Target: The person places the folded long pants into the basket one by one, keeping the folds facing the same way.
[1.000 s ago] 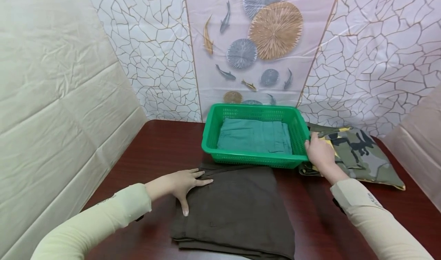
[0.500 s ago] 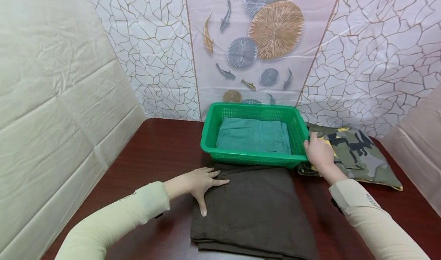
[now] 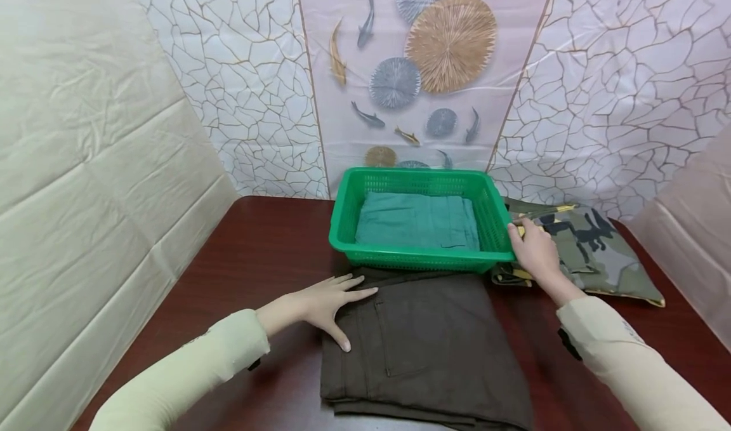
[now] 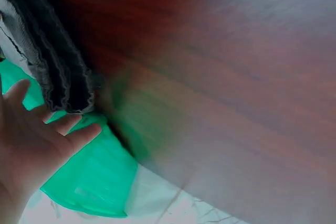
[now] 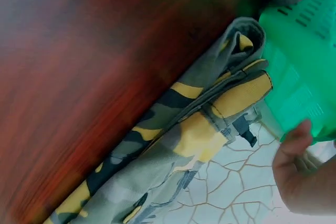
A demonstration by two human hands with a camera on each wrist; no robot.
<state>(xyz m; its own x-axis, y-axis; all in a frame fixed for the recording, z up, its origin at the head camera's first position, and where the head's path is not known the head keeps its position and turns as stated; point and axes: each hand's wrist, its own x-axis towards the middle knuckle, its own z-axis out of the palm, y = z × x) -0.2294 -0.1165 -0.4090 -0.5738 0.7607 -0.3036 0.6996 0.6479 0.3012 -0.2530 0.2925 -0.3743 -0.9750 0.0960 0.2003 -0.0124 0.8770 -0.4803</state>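
My left hand (image 3: 320, 304) lies on the left edge of the folded dark brown trousers (image 3: 434, 348), its fingers spread and straight. In the left wrist view the same hand (image 4: 31, 145) shows splayed fingers beside a dark folded fabric edge (image 4: 68, 82). Behind the trousers stands a green plastic basket (image 3: 411, 258) with a folded teal garment (image 3: 417, 221) inside. My right hand (image 3: 537, 250) is at the basket's right rim, thumb parted from the loosely bent fingers. In the right wrist view its thumb (image 5: 296, 140) is near the basket's edge; the other fingertips are hidden.
Folded camouflage trousers (image 3: 594, 247) lie right of the basket, partly behind my right hand. The dark red wooden table (image 3: 257, 247) ends at a patterned back wall (image 3: 268, 132). A cream cloth wall (image 3: 108, 183) stands on the left.
The brown trousers have slid right under my left hand, and their upper layer has shifted, showing a seam outline. My right hand has eased slightly right from the basket rim, thumb and fingers parting.
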